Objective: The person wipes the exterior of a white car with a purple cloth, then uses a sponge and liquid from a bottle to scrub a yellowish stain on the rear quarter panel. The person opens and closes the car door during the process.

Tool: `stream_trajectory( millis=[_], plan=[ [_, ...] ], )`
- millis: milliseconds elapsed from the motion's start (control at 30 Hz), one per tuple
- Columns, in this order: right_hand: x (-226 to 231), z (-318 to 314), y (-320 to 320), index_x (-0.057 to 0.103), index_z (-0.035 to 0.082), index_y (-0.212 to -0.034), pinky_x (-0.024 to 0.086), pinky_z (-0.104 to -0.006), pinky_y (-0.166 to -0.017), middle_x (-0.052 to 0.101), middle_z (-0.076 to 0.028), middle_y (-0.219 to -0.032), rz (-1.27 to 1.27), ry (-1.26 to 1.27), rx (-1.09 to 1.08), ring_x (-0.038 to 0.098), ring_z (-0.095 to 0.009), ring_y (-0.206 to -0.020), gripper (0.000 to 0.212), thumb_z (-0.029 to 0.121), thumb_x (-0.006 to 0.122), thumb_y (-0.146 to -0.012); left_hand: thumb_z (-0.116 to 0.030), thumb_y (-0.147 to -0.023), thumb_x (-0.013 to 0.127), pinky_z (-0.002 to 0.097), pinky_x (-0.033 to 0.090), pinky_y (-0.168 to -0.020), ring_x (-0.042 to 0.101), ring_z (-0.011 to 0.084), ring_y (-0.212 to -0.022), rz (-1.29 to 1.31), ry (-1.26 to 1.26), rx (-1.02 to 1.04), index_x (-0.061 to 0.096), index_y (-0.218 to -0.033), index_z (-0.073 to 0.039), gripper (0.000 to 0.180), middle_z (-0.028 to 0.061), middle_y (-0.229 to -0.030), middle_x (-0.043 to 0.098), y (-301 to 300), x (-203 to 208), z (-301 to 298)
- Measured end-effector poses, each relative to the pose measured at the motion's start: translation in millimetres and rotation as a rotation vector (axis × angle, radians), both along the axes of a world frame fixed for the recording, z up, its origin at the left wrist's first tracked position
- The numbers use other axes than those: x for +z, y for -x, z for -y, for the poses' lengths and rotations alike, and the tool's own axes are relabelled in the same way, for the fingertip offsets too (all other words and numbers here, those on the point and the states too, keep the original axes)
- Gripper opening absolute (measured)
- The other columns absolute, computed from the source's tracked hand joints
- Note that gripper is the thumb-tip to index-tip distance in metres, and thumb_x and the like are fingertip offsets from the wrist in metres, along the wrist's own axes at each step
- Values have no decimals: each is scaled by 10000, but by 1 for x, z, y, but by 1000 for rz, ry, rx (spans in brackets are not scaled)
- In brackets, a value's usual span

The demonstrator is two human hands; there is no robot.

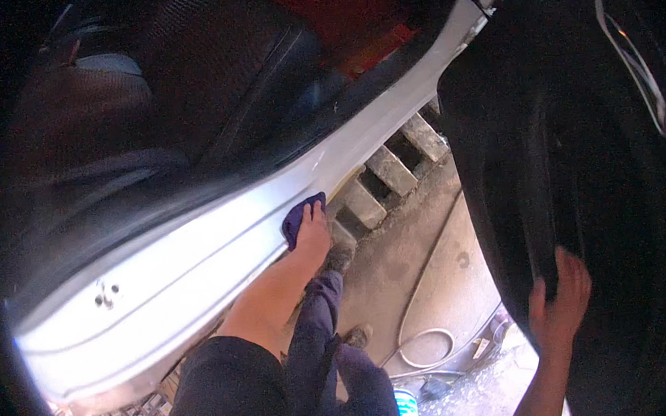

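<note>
Mid-frame, the left hand (315, 238) holds a purple cloth (293, 224) under slightly parted fingers, seemingly wiping the sill (220, 234); another stroke wants even pressure. Lower right, the right hand (564, 302), thumb spread, touches the door (506, 167).

No lettering, label, number or sign can be read on the white door sill (198, 250), dark door (505, 159) or blue-and-white container (408, 411).

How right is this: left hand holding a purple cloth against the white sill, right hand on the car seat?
The right hand is the mistake: the head view shows it on the dark door panel. The left hand does hold the purple cloth against the white sill.
</note>
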State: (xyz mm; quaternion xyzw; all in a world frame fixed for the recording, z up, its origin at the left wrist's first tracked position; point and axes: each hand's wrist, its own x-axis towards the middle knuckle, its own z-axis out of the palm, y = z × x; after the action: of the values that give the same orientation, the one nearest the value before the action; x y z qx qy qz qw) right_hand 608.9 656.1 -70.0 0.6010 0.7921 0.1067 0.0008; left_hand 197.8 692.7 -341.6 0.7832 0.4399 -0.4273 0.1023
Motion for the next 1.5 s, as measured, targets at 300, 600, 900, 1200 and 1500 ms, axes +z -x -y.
stream_trajectory(
  millis=[300,600,900,1200,1500],
  plan=[
    [26,-12,9,503,66,-1430,339,-472,-1171,551,-158,-1408,-161,65,-134,486,-317,-1353,546,163,635,-908,-235,-967,485,546,208,-1208,284,351,-1494,-38,-287,17,690,-1255,-44,401,140,-1490,508,61,156,130],
    [13,-13,6,557,55,-1373,349,-458,-1160,574,-159,-1381,-335,71,-40,499,-336,-1323,507,137,649,-881,-182,-891,557,503,263,-1200,374,291,-1445,90,-457,45,743,-1080,-76,285,71,-1375,604,150,303,231],
    [25,9,4,533,31,-1385,345,-468,-1154,530,-200,-1415,-681,-70,4,484,-378,-1327,533,125,664,-876,-147,-822,614,500,405,-1059,537,337,-1278,-2,-781,188,719,-891,-52,158,124,-1095,653,204,472,314],
    [-66,387,-17,495,-20,-1389,482,-435,-1018,619,-206,-1276,-822,523,-390,611,-363,-1195,602,115,694,-838,57,-746,539,379,512,-920,657,275,-1040,706,-498,1239,672,-1140,-23,424,134,-1096,695,224,520,504],
    [-7,623,-218,390,12,-1443,499,-294,-595,629,-89,-869,-1123,-119,-1162,591,-148,-706,536,56,564,-938,0,-850,565,310,539,-774,658,188,-903,1007,133,2130,600,-1296,21,447,108,-1091,679,222,344,628]
  ],
)
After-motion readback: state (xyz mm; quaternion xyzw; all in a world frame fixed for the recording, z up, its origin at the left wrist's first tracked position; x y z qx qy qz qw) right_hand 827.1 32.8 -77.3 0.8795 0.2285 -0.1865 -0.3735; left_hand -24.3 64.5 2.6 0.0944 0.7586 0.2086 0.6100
